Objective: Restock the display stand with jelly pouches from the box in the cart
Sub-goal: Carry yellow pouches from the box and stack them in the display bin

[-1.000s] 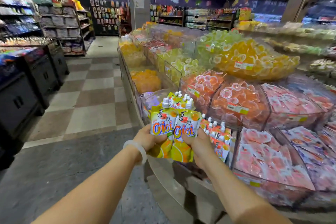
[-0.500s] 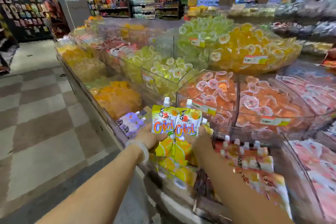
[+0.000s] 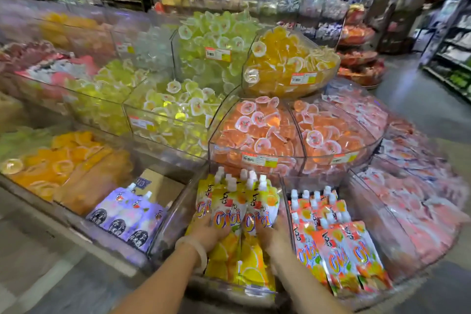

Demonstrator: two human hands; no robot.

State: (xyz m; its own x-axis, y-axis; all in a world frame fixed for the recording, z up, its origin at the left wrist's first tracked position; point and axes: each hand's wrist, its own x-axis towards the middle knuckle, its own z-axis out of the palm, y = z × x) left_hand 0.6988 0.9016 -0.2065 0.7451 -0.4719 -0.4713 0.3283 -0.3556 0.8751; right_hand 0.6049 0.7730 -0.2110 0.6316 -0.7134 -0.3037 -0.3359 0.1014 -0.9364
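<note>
i'm looking down at the display stand point(image 3: 178, 214) and both hands are low in the middle compartment, six o'clock in my view. the left hand point(image 3: 207, 233) has its grip curled round the left edge of a bunch of yellow jelly pouches point(image 3: 237, 208), and the right hand point(image 3: 271, 236) has its fingers wrapped round the right edge of the same bunch, so the stack is pinched between the two. the pouches stand upright, white caps at twelve o'clock, their lower ends down inside the clear-walled compartment, on top of more yellow pouches point(image 3: 251, 270) already lying there. a pale bangle point(image 3: 193, 250) sits on the left wrist. just beside, at three o'clock of the hands, the next compartment holds orange pouches point(image 3: 339, 250) lying stacked with caps pointing away from me. at nine o'clock, the neighbouring compartment holds a few purple pouches point(image 3: 127, 219) with a cardboard piece point(image 3: 155, 186) behind them. up at twelve o'clock the higher tiers carry orange jelly cups point(image 3: 257, 125) and, above that, yellow jelly cups point(image 3: 288, 58) in a rounded clear bin. the box and the cart are out of my view.
</note>
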